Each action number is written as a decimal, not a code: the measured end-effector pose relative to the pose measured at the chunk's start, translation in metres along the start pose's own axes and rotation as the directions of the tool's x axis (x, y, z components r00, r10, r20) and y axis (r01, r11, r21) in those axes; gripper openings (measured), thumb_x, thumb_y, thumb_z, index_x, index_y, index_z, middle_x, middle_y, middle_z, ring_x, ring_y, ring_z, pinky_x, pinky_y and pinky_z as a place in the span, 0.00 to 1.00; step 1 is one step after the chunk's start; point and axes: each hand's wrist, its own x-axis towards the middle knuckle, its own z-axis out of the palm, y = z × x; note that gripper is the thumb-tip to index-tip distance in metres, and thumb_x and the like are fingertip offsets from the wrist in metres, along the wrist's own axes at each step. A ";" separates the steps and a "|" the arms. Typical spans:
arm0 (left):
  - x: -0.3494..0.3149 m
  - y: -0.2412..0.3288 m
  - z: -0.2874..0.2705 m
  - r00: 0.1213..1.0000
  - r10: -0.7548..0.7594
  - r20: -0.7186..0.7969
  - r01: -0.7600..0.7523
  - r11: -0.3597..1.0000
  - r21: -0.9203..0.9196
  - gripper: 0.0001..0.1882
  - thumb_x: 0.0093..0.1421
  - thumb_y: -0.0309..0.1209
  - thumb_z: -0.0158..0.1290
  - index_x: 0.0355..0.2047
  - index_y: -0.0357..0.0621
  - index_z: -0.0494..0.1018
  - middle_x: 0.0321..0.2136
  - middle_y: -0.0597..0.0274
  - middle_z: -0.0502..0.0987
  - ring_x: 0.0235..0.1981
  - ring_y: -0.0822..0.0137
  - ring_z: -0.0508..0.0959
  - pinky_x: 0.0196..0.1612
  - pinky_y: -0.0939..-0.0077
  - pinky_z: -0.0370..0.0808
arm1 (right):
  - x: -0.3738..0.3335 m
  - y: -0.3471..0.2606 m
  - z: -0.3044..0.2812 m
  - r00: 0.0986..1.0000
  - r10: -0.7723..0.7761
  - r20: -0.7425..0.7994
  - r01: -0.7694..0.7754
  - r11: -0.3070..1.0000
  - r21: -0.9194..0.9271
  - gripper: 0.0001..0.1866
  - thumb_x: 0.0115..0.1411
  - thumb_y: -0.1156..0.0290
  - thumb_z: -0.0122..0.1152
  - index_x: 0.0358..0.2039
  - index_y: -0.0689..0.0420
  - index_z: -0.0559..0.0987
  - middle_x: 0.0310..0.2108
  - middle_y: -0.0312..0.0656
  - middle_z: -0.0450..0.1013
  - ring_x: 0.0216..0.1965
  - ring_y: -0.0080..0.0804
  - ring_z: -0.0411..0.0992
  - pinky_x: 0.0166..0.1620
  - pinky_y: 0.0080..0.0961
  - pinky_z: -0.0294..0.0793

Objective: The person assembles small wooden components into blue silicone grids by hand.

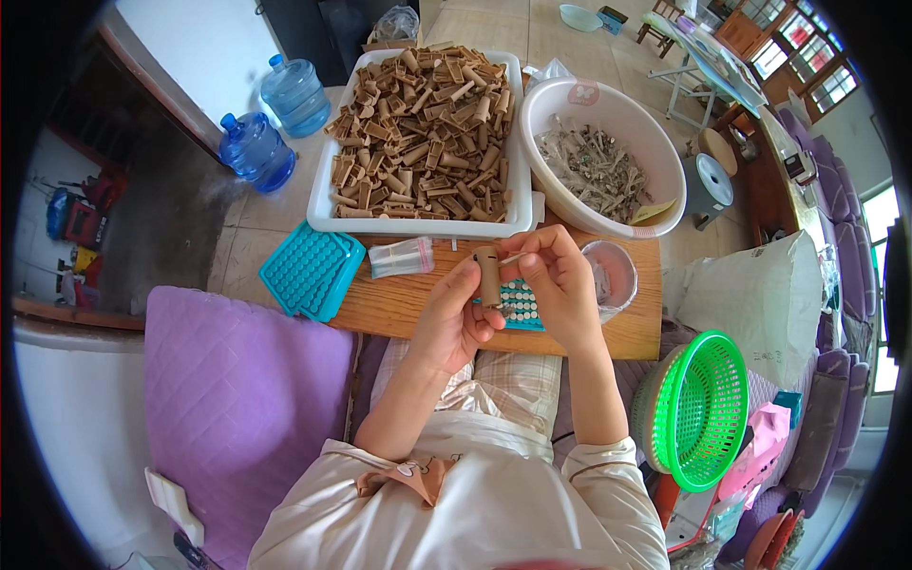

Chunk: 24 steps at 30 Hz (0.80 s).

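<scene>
Above the wooden table (399, 321), my left hand (454, 318) is closed around a brown tube-shaped plastic part (490, 277), held upright. My right hand (556, 285) pinches a small thin light-brown piece (512, 258) against the tube's upper side. Its exact shape is too small to make out. Below the hands lies a teal tray (524, 325) with rows of round white pieces, partly hidden by the fingers. Something small and greyish shows at the tube's lower end. To the right of my right hand stands a pinkish see-through tub (619, 277).
Beyond the hands, a white bin (418, 226) is heaped with brown plastic parts. A round pale basin (537, 142) holds many small see-through pieces. Left are stacked teal trays (309, 271) and a plastic packet (401, 257). A green basket (703, 408) stands right; blue water bottles (256, 152) stand far left.
</scene>
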 end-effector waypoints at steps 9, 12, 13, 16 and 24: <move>-0.002 -0.012 -0.004 0.997 -0.025 -0.069 0.030 0.996 0.078 0.17 0.58 0.42 0.42 0.38 0.41 0.64 0.27 0.62 0.73 0.11 0.78 0.70 0.09 0.91 0.64 | -0.004 -0.009 -0.001 0.998 -0.059 0.024 0.063 0.909 -0.412 0.01 0.53 0.82 0.46 0.27 0.65 0.65 0.32 0.45 0.72 0.30 0.26 0.71 0.34 0.19 0.71; -0.002 -0.015 -0.006 0.999 -0.017 -0.046 0.022 0.995 0.093 0.17 0.58 0.42 0.42 0.38 0.40 0.65 0.26 0.63 0.74 0.10 0.80 0.69 0.09 0.92 0.65 | -0.006 -0.003 -0.005 0.997 -0.079 0.017 0.078 0.896 -0.437 0.01 0.51 0.82 0.49 0.25 0.65 0.67 0.29 0.44 0.73 0.27 0.28 0.72 0.32 0.20 0.71; -0.003 -0.016 -0.009 0.996 -0.039 -0.074 0.046 0.993 0.104 0.17 0.58 0.41 0.42 0.38 0.40 0.65 0.25 0.64 0.73 0.10 0.80 0.69 0.09 0.92 0.65 | -0.006 -0.005 -0.005 0.996 -0.080 0.041 0.090 0.872 -0.481 0.02 0.50 0.82 0.49 0.25 0.64 0.67 0.28 0.44 0.72 0.27 0.28 0.72 0.31 0.21 0.71; 0.000 -0.018 -0.018 0.993 -0.071 -0.089 0.083 0.987 0.135 0.16 0.58 0.41 0.41 0.37 0.41 0.65 0.20 0.67 0.70 0.11 0.79 0.70 0.09 0.92 0.64 | -0.008 0.001 -0.005 0.997 -0.066 0.035 0.074 0.875 -0.479 0.02 0.49 0.83 0.50 0.25 0.64 0.69 0.24 0.45 0.72 0.25 0.29 0.72 0.29 0.22 0.70; 0.006 -0.023 -0.031 0.983 -0.167 -0.080 0.182 0.948 0.261 0.16 0.59 0.40 0.39 0.41 0.43 0.64 0.21 0.68 0.70 0.14 0.77 0.72 0.11 0.91 0.64 | -0.010 0.022 -0.021 0.991 0.071 0.117 0.002 0.848 -0.530 0.03 0.50 0.82 0.50 0.27 0.64 0.69 0.23 0.43 0.72 0.27 0.28 0.73 0.30 0.21 0.70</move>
